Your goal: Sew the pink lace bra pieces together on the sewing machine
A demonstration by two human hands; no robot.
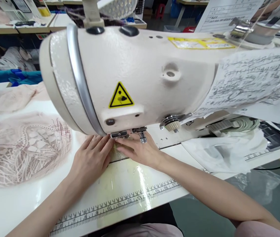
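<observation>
A white sewing machine [140,75] fills the middle, its head above my hands. My left hand [93,157] lies flat on the bed left of the needle area, fingers stretched forward and their tips partly behind the machine head. My right hand [142,149] comes in from the right, its fingers stretched toward the needle area and partly hidden under the machine. Any cloth under the fingertips is hidden. A pale pink lace piece with fringe-like threads [26,151] lies left of my left hand, with more sheer pink fabric [18,97] behind it.
A printed ruler strip [120,204] runs along the table's front edge. White cloth [225,149] and a coiled cord [246,125] lie at right. Handwritten paper [251,79] covers the machine's right side. A thread tension dial [173,124] sticks out low. Other worktables [31,28] stand behind.
</observation>
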